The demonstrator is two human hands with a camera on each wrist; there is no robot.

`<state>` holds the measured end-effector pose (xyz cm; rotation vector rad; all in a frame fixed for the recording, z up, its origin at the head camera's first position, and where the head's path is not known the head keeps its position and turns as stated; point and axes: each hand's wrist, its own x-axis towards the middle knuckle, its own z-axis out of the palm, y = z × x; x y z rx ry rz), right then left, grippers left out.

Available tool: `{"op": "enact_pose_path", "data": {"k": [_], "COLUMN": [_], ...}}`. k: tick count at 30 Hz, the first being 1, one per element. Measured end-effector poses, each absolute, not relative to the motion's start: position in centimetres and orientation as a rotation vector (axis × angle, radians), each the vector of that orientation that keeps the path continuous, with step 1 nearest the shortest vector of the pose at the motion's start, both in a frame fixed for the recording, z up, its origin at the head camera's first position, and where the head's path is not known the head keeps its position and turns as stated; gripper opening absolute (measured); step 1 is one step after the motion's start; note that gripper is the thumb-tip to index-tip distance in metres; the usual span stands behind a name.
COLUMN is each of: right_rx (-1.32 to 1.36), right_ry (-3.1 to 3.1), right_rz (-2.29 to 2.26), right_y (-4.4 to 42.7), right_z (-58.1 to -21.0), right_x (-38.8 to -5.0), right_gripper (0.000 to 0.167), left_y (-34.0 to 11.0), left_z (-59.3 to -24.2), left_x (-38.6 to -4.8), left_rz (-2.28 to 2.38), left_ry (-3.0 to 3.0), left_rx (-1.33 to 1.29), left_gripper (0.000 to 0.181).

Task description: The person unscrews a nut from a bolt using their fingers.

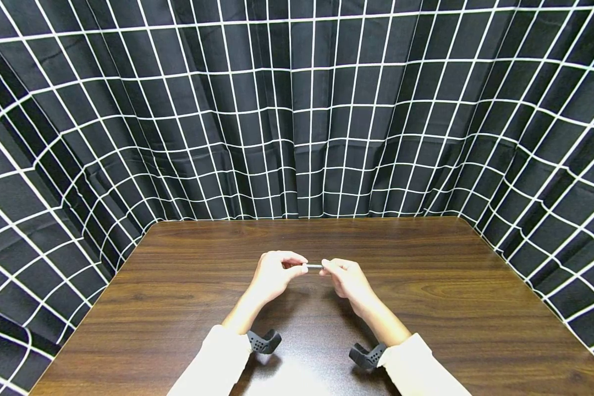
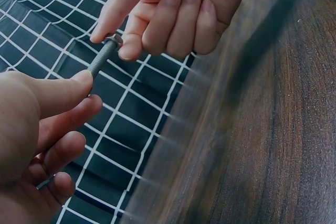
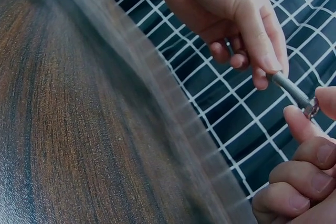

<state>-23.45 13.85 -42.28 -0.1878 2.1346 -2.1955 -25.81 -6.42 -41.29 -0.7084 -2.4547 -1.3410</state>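
Note:
Between the two hands, above the table, a grey threaded bolt (image 1: 314,266) is held roughly level in the head view. My left hand (image 1: 272,275) pinches its plain threaded end between thumb and index finger. The hexagonal end of the bolt (image 2: 105,53) lies between the thumb and index finger of my right hand (image 1: 348,280); whether that hexagon is a head or a nut I cannot tell. In the right wrist view the bolt (image 3: 291,88) shows its shiny hexagon at the right fingertips. A small shiny piece (image 3: 228,44) shows among the left hand's curled fingers, its kind unclear.
A brown wood-grain table (image 1: 178,308) lies below both hands. Black curtains with a white grid (image 1: 307,121) surround its back and sides. Dark wrist mounts (image 1: 264,342) sit at both sleeve cuffs. Glare brightens the table's near edge.

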Motion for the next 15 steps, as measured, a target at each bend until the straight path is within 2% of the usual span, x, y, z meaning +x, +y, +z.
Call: {"op": "enact_pose_path", "data": {"k": [10,15], "right_rx": [-0.251,-0.258], "right_ry": [2.120,2.124], "right_rz": [-2.230,-2.255], "right_y": [13.96,13.98], "right_z": [-42.38,-42.44], "right_x": [-23.54,-23.51], "right_gripper": [0.026,0.020], "left_y": [-6.56,-6.63], "left_z": [-41.27,-41.35], "left_x": [-25.89,-26.00], "left_rz": [-1.346,-1.342], "left_ry": [-2.451,-2.457], "left_rx": [-0.711,-0.715], "left_gripper": [0.011,0.013]}}
